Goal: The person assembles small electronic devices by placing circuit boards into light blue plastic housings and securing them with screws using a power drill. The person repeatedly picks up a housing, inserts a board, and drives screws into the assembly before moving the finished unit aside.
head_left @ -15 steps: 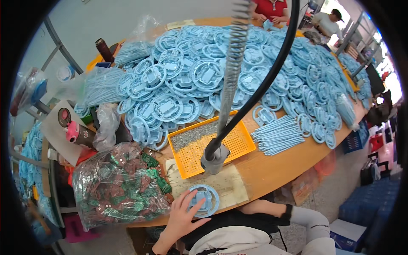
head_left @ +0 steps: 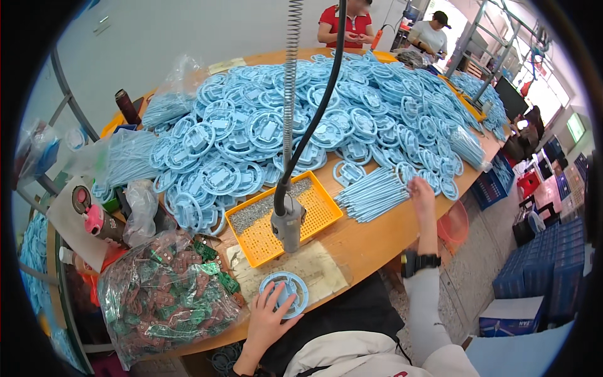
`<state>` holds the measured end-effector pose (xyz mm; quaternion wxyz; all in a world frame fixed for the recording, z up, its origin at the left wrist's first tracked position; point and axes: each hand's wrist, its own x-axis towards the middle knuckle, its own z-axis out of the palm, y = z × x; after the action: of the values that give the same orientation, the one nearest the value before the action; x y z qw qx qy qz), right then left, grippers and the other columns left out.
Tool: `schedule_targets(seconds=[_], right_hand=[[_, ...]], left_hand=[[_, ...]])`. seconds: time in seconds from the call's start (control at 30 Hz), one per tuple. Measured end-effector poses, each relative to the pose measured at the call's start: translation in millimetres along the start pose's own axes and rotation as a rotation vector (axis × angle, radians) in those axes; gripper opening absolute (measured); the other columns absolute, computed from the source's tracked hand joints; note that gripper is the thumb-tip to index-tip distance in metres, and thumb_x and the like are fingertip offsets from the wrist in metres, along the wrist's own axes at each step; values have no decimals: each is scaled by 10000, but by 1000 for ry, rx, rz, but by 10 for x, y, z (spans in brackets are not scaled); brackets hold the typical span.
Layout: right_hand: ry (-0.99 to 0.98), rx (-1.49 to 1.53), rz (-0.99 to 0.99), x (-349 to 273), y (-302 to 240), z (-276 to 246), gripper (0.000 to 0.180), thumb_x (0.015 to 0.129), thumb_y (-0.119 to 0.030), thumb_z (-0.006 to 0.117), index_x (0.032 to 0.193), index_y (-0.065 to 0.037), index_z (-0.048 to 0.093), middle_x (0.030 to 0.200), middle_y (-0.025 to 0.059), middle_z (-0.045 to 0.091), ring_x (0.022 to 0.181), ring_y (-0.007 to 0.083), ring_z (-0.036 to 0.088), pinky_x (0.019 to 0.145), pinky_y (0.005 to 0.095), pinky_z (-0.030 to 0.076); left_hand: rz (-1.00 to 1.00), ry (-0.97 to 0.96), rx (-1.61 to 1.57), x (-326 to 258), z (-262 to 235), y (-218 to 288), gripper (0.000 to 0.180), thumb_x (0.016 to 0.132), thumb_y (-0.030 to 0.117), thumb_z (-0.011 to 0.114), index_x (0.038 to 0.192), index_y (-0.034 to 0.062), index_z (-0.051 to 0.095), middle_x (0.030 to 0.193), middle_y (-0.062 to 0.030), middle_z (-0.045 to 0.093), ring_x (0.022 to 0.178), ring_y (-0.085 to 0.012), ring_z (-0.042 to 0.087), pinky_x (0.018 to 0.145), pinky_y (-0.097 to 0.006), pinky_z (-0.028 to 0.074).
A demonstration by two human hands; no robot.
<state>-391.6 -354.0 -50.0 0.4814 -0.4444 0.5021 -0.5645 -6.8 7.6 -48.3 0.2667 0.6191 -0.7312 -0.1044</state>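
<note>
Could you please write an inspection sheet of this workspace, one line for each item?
Surface: wooden table, mostly covered.
Job's things: one blue round part on a cardboard sheet; blue rods beside the big blue parts pile.
Clutter: orange tray with small screws; bag of green circuit boards.
Grippers: left hand on the round part; right hand reaching out at the rods.
Cables: black hose and coiled spring above a hanging screwdriver.
Surroundings: two people at the far end; blue crates.
</note>
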Motion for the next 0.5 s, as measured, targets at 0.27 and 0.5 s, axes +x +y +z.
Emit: schedule_targets(seconds=[0.27, 0.5], right_hand=[[-392, -995, -169, 402, -189, 92, 190, 885, -224, 638, 971, -54, 639, 796, 18, 648, 679, 98, 606, 583, 234, 454], [-331, -824, -114, 364, -385, 33, 186, 861, -192, 626, 870, -8, 650, 749, 31, 649, 668, 134, 609, 629, 270, 483]], left_hand=[[25, 40, -68, 13, -15, -42, 469, 741, 328, 773, 1140, 118, 647, 1339, -142, 489, 1264, -370, 411, 952, -495, 405], [10, 4, -96, 4, -11, -34, 486, 740, 314, 772, 1157, 110, 628, 1363, -149, 464, 1273, -383, 394, 970, -492, 391]])
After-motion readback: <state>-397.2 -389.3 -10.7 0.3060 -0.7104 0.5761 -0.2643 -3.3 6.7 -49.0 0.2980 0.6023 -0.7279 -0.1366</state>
